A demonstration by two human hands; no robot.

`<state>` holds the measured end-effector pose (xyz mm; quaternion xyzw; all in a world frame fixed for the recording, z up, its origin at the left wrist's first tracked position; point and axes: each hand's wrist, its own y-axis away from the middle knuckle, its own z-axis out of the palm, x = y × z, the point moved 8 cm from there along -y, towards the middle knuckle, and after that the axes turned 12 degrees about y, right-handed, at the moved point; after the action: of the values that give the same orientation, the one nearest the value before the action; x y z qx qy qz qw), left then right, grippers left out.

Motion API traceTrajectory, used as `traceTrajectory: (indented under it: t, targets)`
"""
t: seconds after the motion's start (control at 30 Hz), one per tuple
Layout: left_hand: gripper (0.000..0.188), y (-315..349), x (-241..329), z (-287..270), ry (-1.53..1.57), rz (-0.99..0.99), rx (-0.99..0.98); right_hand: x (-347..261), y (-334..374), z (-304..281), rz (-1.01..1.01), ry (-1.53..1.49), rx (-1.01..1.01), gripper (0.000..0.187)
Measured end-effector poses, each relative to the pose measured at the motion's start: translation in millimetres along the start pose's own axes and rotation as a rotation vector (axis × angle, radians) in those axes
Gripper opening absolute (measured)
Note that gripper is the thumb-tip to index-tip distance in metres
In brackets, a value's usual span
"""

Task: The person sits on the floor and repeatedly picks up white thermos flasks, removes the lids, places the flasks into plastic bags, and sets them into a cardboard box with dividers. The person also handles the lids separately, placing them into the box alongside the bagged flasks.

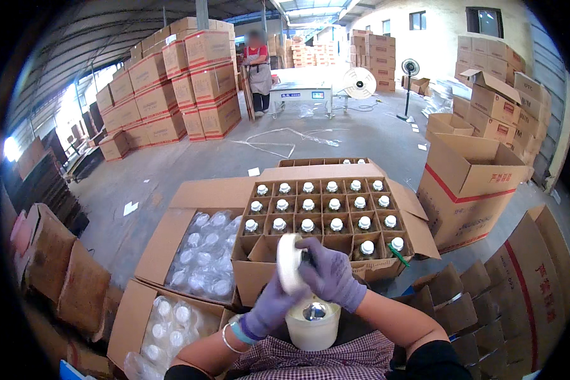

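A tall pile of brown boxes (149,95) with red stripes stands on the left. Next to it, a person (259,79) in a red top and grey apron stands by a white machine (301,97). Right of that are a big white reel (360,83) and a black fan (410,67). Bits of white paper (130,208) lie on the floor (361,142).

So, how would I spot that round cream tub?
Start at the large brown cardboard carton with dividers between white-capped bottles. From its near side, come back toward the person's checked cloth. There sits the round cream tub with something shiny inside, its curved wall unlike the square brown boxes nearby.
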<state>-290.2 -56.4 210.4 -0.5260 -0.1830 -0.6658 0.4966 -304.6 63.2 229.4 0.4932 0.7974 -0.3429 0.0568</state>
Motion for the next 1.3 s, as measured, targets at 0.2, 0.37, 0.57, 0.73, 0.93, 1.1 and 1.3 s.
traceTrajectory:
  t: [0.2,0.37,0.57,0.73,0.93,1.1,1.3]
  targets:
    - [0.085,1,13,10,-0.712,0.398,-0.164,24,0,22,-0.042,-0.103,-0.1,0.054]
    - [0.057,19,-27,3,0.431,-0.27,0.165,-30,-4,-33,-0.177,0.154,0.176,0.047]
    - [0.057,10,13,2,-0.667,0.236,0.087,0,-8,-18,0.101,-0.064,0.018,0.027]
    - [0.048,3,-1,-5,-0.299,0.108,0.229,2,2,-10,0.063,-0.184,0.14,0.044]
    - [0.04,27,-15,4,0.378,-0.267,0.176,-20,-3,-16,-0.292,0.107,0.188,0.058]
    - [0.072,-13,-31,41,0.207,0.157,0.071,75,28,-33,-0.351,0.039,0.454,0.057]
    - [0.052,-14,-31,8,0.086,0.133,0.373,-5,-13,-16,-0.422,0.228,0.302,0.047]
